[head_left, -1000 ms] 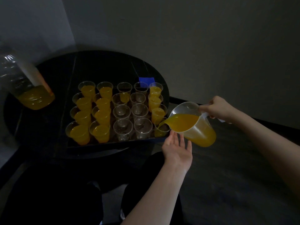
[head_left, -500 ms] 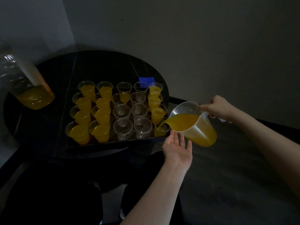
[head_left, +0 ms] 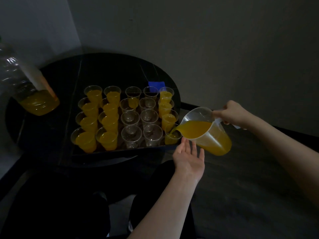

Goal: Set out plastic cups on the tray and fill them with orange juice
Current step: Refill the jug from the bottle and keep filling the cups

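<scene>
Clear plastic cups stand in rows on a dark flat tray. Many hold orange juice. A tilted clear plastic jug pours juice into the near right cup.

The room is dim. A round black tabletop with faint pale veins stands in a corner where a lighter grey wall on the left meets a darker grey wall behind. A small blue rectangular patch lies near the tabletop's far right edge. Dark wood-grain flooring spreads to the right.
</scene>
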